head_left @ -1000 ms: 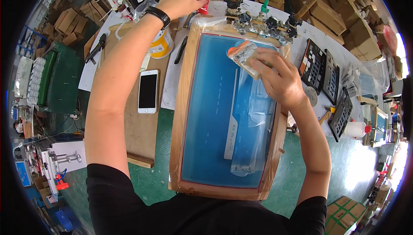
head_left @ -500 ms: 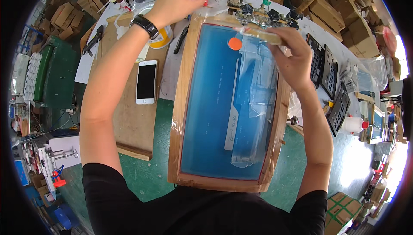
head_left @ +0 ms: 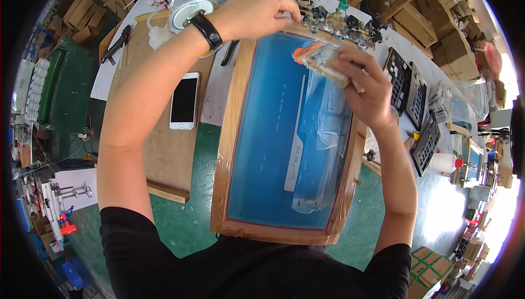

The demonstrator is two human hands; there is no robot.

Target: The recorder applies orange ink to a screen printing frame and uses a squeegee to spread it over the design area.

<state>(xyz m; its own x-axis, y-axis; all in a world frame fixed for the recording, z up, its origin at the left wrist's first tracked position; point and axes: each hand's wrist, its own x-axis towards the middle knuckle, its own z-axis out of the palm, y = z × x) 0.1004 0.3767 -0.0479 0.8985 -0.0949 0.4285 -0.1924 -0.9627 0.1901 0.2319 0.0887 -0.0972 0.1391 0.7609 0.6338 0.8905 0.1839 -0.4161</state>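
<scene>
A silk-screen frame [head_left: 221,200] of wood lies before me, stretched with blue mesh [head_left: 257,151]. Clear plastic film [head_left: 317,189] covers the right part of the mesh. My right hand [head_left: 367,88] grips a squeegee [head_left: 322,61], tilted over the far part of the screen. Its blade end is beside a blob of orange ink [head_left: 297,55], partly covering it. Past the screen's far left corner, my left hand [head_left: 262,12] has its fingers curled together; whatever they hold, if anything, is hidden. A black band [head_left: 206,32] circles the left wrist.
To the left, a white phone [head_left: 184,102] lies on a brown board [head_left: 156,151], near an open tub [head_left: 191,12]. Metal clamps [head_left: 339,22] line the screen's far edge. Black panels [head_left: 418,91] and a white bottle [head_left: 445,162] are at right.
My left hand has moved right, toward the far edge of the frame. My right hand has brought the squeegee nearer and lower, its blade end now over part of the orange ink.
</scene>
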